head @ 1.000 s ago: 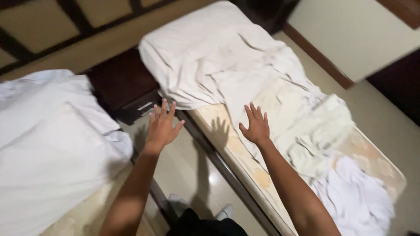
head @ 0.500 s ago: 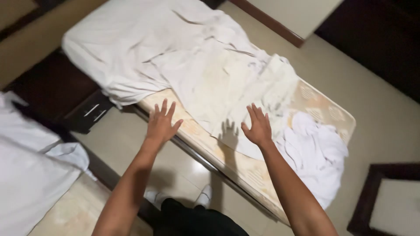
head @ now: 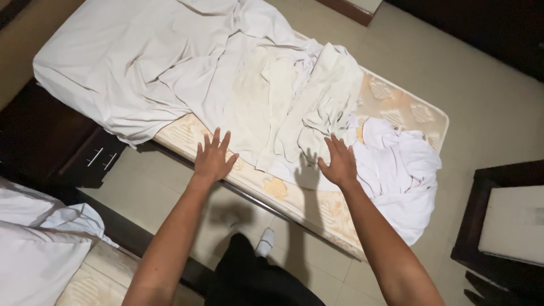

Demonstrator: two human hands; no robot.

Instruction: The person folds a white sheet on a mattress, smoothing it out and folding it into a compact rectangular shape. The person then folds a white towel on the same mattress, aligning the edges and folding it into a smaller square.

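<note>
Left hand [head: 212, 160] spread open, fingers splayed, over near edge of patterned bare mattress [head: 396, 102]. Right hand [head: 339, 163] likewise open, flat, just beside crumpled white bed sheets [head: 266, 96] heaped from 10 to 3 o'clock. Dark wooden nightstand [head: 68, 147] at 9 o'clock; second bed with white linen [head: 34, 238] at 7. Open tiled floor [head: 487, 107] at 2 o'clock; dark cabinet [head: 504, 226] crowding 4.

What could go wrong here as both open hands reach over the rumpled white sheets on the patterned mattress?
The crumpled white sheet pile already overhangs the patterned mattress corner; a tug may slide it onto the tiled floor. The left hand and right hand may grab several tangled layers of the cream sheet together.
</note>
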